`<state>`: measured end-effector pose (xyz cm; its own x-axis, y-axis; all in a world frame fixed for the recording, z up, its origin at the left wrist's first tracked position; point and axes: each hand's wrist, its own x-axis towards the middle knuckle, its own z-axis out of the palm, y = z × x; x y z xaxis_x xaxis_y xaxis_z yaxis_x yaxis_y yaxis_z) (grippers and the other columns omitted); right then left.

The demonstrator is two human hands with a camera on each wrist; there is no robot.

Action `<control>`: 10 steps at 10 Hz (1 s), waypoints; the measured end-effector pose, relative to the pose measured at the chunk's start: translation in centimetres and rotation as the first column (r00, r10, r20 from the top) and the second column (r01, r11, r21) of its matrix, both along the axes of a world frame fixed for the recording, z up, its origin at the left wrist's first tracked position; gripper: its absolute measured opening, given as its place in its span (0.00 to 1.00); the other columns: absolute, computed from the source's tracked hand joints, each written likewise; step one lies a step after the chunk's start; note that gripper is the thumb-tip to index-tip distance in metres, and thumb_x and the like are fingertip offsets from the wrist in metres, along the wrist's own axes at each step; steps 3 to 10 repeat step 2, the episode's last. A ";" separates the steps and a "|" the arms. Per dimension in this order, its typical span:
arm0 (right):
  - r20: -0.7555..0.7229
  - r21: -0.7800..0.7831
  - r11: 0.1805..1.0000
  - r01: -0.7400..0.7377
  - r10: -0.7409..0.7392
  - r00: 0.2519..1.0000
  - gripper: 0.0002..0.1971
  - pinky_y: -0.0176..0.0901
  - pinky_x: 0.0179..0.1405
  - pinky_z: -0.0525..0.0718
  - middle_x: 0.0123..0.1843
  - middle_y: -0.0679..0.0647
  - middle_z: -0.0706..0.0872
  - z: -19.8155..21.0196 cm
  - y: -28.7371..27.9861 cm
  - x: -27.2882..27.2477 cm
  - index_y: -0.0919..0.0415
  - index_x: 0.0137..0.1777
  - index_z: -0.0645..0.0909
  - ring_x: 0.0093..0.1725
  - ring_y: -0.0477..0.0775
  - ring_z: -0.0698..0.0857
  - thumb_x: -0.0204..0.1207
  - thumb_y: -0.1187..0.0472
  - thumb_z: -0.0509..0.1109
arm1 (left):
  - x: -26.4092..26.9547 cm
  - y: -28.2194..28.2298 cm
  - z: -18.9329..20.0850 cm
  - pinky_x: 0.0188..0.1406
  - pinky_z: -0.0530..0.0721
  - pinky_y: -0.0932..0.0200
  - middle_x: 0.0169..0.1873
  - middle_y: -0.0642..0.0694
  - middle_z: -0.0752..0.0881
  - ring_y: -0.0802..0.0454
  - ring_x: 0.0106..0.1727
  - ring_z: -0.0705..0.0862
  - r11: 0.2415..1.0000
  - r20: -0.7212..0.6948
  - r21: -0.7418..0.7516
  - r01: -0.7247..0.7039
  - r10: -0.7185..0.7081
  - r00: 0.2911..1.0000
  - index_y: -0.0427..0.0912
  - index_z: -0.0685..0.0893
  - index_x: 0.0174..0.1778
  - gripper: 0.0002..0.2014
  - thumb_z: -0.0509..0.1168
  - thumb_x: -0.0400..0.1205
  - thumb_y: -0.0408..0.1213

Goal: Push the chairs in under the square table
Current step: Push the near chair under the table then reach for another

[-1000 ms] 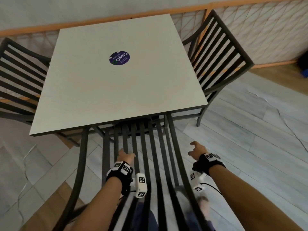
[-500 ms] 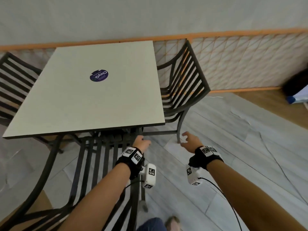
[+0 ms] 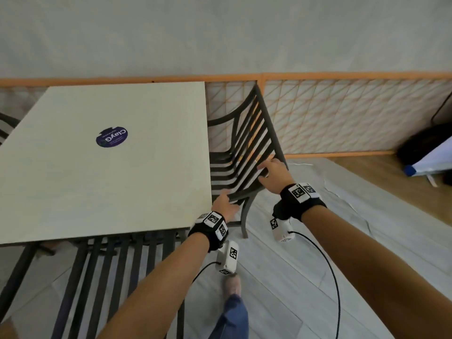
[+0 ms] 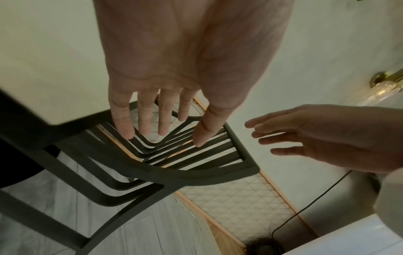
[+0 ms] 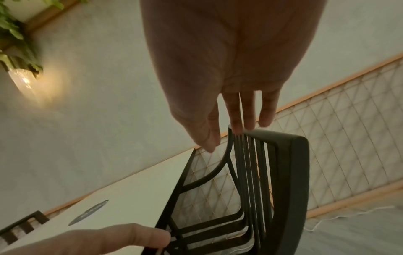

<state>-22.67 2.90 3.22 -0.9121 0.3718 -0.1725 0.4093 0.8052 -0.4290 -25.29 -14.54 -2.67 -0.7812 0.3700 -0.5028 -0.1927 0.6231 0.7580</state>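
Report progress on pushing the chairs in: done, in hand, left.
Done: the near chair looks pushed in, its seat hidden under the square table. In hand: the left hand and right hand, both open, reach the right chair at its backrest; its seat slats show beyond the table edge. Left: pushing it in; the left chair is barely in view, so I cannot tell.

An orange-framed lattice panel runs along the pale wall. A lit wall lamp glows beneath green leaves. A dark bag sits on the floor.
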 end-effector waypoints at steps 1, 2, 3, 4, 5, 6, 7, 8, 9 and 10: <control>-0.008 0.135 0.990 0.042 -0.041 0.999 0.18 0.62 0.71 0.72 0.73 0.61 0.73 -0.5 2.7 -3.4 0.54 0.66 0.80 0.73 0.68 0.69 0.75 0.60 0.67 | -3.1 3.0 -1.0 0.68 0.79 0.49 0.69 0.36 0.78 0.38 0.69 0.79 1.000 0.000 0.013 0.017 -0.017 1.000 0.43 0.65 0.78 0.30 0.66 0.79 0.31; 0.005 0.149 0.981 0.125 -0.127 0.992 0.22 0.67 0.72 0.69 0.76 0.62 0.68 -1.7 5.2 -6.1 0.51 0.70 0.75 0.75 0.71 0.65 0.75 0.59 0.68 | -5.9 5.3 -2.8 0.64 0.82 0.50 0.67 0.38 0.79 0.38 0.65 0.81 0.999 0.026 0.025 0.037 -0.038 0.999 0.45 0.66 0.77 0.31 0.67 0.78 0.30; 0.005 0.149 0.981 0.125 -0.127 0.992 0.22 0.67 0.72 0.69 0.76 0.62 0.68 -1.7 5.2 -6.1 0.51 0.70 0.75 0.75 0.71 0.65 0.75 0.59 0.68 | -5.9 5.3 -2.8 0.64 0.82 0.50 0.67 0.38 0.79 0.38 0.65 0.81 0.999 0.026 0.025 0.037 -0.038 0.999 0.45 0.66 0.77 0.31 0.67 0.78 0.30; 0.005 0.149 0.981 0.125 -0.127 0.992 0.22 0.67 0.72 0.69 0.76 0.62 0.68 -1.7 5.2 -6.1 0.51 0.70 0.75 0.75 0.71 0.65 0.75 0.59 0.68 | -5.9 5.3 -2.8 0.64 0.82 0.50 0.67 0.38 0.79 0.38 0.65 0.81 0.999 0.026 0.025 0.037 -0.038 0.999 0.45 0.66 0.77 0.31 0.67 0.78 0.30; 0.005 0.149 0.981 0.125 -0.127 0.992 0.22 0.67 0.72 0.69 0.76 0.62 0.68 -1.7 5.2 -6.1 0.51 0.70 0.75 0.75 0.71 0.65 0.75 0.59 0.68 | -5.9 5.3 -2.8 0.64 0.82 0.50 0.67 0.38 0.79 0.38 0.65 0.81 0.999 0.026 0.025 0.037 -0.038 0.999 0.45 0.66 0.77 0.31 0.67 0.78 0.30; 0.005 0.149 0.981 0.125 -0.127 0.992 0.22 0.67 0.72 0.69 0.76 0.62 0.68 -1.7 5.2 -6.1 0.51 0.70 0.75 0.75 0.71 0.65 0.75 0.59 0.68 | -5.9 5.3 -2.8 0.64 0.82 0.50 0.67 0.38 0.79 0.38 0.65 0.81 0.999 0.026 0.025 0.037 -0.038 0.999 0.45 0.66 0.77 0.31 0.67 0.78 0.30; 0.005 0.149 0.981 0.125 -0.127 0.992 0.22 0.67 0.72 0.69 0.76 0.62 0.68 -1.7 5.2 -6.1 0.51 0.70 0.75 0.75 0.71 0.65 0.75 0.59 0.68 | -5.9 5.3 -2.8 0.64 0.82 0.50 0.67 0.38 0.79 0.38 0.65 0.81 0.999 0.026 0.025 0.037 -0.038 0.999 0.45 0.66 0.77 0.31 0.67 0.78 0.30; 0.005 0.149 0.981 0.125 -0.127 0.992 0.22 0.67 0.72 0.69 0.76 0.62 0.68 -1.7 5.2 -6.1 0.51 0.70 0.75 0.75 0.71 0.65 0.75 0.59 0.68 | -5.9 5.3 -2.8 0.64 0.82 0.50 0.67 0.38 0.79 0.38 0.65 0.81 0.999 0.026 0.025 0.037 -0.038 0.999 0.45 0.66 0.77 0.31 0.67 0.78 0.30; 0.005 0.149 0.981 0.125 -0.127 0.992 0.22 0.67 0.72 0.69 0.76 0.62 0.68 -1.7 5.2 -6.1 0.51 0.70 0.75 0.75 0.71 0.65 0.75 0.59 0.68 | -5.9 5.3 -2.8 0.64 0.82 0.50 0.67 0.38 0.79 0.38 0.65 0.81 0.999 0.026 0.025 0.037 -0.038 0.999 0.45 0.66 0.77 0.31 0.67 0.78 0.30; 0.005 0.149 0.981 0.125 -0.127 0.992 0.22 0.67 0.72 0.69 0.76 0.62 0.68 -1.7 5.2 -6.1 0.51 0.70 0.75 0.75 0.71 0.65 0.75 0.59 0.68 | -5.9 5.3 -2.8 0.64 0.82 0.50 0.67 0.38 0.79 0.38 0.65 0.81 0.999 0.026 0.025 0.037 -0.038 0.999 0.45 0.66 0.77 0.31 0.67 0.78 0.30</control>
